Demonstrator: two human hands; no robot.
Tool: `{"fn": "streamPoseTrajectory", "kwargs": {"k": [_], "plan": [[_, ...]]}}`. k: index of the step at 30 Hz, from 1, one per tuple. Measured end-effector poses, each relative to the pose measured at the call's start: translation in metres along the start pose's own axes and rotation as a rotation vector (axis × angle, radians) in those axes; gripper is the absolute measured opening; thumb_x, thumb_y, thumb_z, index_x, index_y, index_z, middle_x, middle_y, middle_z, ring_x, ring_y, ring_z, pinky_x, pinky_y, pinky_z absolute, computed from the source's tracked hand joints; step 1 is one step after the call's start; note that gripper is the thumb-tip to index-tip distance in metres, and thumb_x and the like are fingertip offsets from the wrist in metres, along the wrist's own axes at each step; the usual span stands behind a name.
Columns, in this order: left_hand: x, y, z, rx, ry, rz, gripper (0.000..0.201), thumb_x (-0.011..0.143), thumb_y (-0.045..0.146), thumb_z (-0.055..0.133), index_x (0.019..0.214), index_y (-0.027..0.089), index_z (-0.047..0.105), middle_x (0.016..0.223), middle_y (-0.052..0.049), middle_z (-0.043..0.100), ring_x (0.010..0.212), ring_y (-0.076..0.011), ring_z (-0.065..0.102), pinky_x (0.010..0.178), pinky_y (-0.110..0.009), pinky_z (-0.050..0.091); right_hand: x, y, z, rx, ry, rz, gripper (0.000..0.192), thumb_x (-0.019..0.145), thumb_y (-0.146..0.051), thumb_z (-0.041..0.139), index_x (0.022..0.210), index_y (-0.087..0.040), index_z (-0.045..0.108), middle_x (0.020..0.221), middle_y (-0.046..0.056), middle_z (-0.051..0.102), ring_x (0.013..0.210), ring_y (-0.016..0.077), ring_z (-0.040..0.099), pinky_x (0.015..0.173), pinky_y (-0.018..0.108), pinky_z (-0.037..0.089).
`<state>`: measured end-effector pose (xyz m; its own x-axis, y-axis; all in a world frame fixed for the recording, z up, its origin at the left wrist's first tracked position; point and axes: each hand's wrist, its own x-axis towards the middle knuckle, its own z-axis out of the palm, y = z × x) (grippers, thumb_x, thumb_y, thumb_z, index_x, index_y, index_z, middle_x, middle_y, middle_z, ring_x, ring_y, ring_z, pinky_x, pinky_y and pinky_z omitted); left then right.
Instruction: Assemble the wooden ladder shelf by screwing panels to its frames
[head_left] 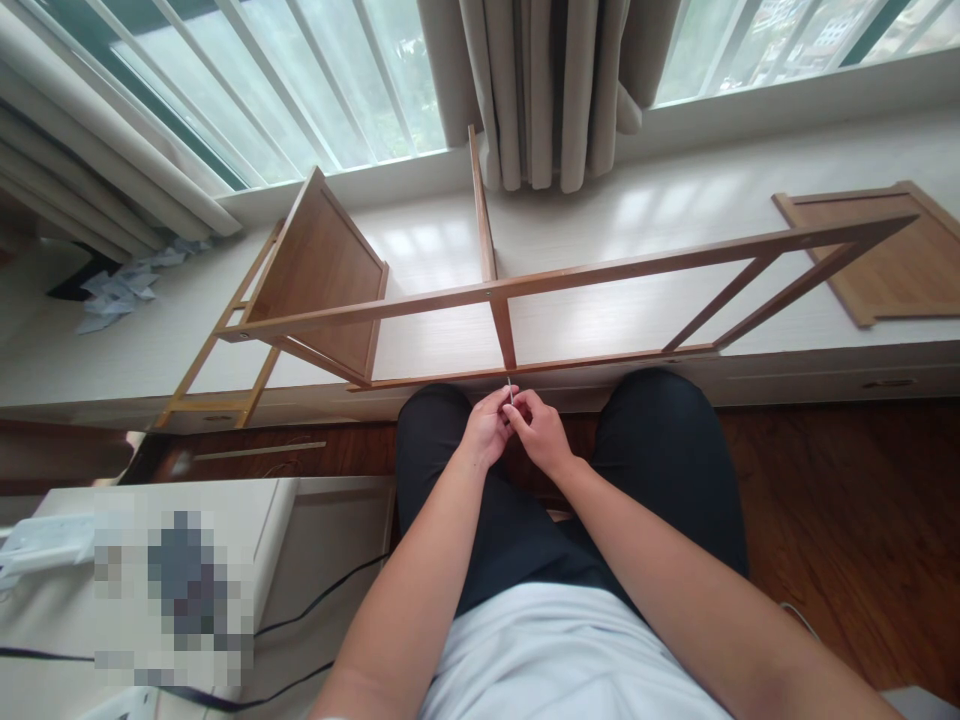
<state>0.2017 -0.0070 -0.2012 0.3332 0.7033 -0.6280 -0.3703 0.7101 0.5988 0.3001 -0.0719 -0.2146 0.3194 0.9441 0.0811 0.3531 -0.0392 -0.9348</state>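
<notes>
My left hand (487, 425) and my right hand (543, 430) meet between my knees, fingers closed in a pinch. A thin metal rod (510, 388) pokes upward from their fingertips; it is too small to tell if it is a hex key or a bolt. Just beyond the fingertips, the middle crossbar (502, 330) joins the lower rail of a brown wooden frame (600, 275). This frame stands on the white ledge, with a wooden panel (319, 270) upright at its left end and an upright slat (481, 200) behind the middle.
A loose wooden panel (885, 250) lies on the ledge (630, 200) at the right. A ladder-like wooden piece (210, 403) leans at the left. Crumpled paper (124, 290) lies farther left. A white cabinet (277, 520) with black cables (322, 603) stands left of my legs.
</notes>
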Motion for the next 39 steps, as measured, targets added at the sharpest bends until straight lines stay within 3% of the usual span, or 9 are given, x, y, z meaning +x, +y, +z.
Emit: {"fn": "streamPoseTrajectory", "kwargs": {"k": [39], "plan": [[0.0039, -0.0009, -0.0032, 0.030, -0.002, 0.016, 0.015, 0.084, 0.026, 0.076, 0.091, 0.013, 0.076, 0.078, -0.005, 0.073, 0.068, -0.0135, 0.068, 0.063, -0.024, 0.053, -0.0002, -0.0011, -0.0013, 0.069, -0.002, -0.003, 0.025, 0.099, -0.046, 0.053, 0.091, -0.024, 0.060, 0.079, 0.001, 0.069, 0.070, 0.0188, 0.064, 0.069, 0.029, 0.046]]}}
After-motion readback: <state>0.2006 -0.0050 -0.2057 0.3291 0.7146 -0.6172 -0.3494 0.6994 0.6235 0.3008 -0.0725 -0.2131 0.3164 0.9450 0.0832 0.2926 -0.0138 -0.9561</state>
